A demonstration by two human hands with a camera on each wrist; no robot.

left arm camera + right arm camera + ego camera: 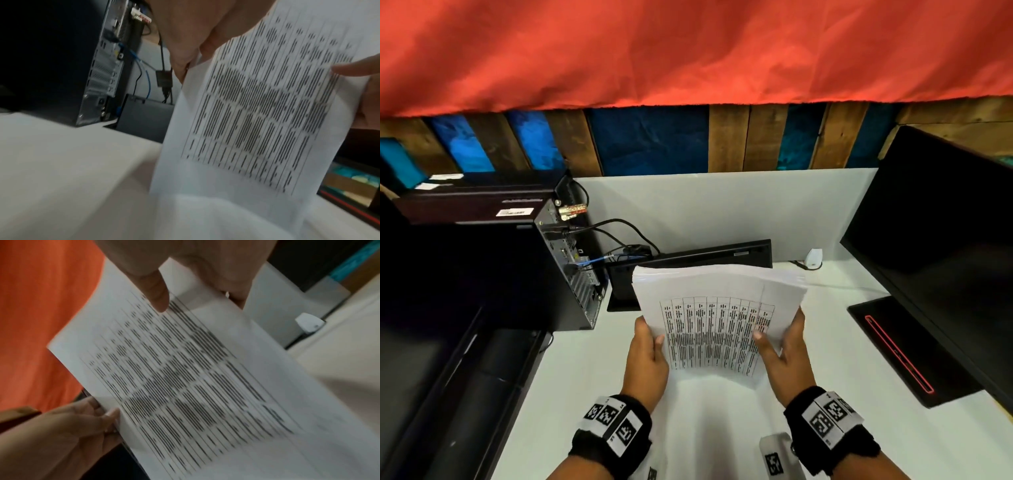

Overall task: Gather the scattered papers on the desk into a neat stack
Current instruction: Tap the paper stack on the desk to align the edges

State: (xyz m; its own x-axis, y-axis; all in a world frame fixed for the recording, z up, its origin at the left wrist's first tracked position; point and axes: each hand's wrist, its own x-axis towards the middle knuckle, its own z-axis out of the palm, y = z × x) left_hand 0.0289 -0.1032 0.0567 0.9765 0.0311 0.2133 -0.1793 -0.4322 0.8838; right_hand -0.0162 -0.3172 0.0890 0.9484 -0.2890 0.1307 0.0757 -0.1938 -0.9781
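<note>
A stack of white papers [717,308] with a printed table on the top sheet stands on its lower edge on the white desk [592,370], tilted back. My left hand [649,346] grips its left edge, thumb on the front. My right hand [779,339] grips the right edge, thumb on the print. In the left wrist view the papers [257,113] fill the right half, with my left hand [185,40] at their upper edge. The right wrist view shows the sheets [185,378] between my right hand [185,272] and my left hand [82,426].
A black computer tower [517,267] with cables stands at the left. A flat black device [688,260] lies behind the papers. A black monitor [941,246] with its base [907,349] stands at the right. A small white adapter [813,258] sits by the white partition.
</note>
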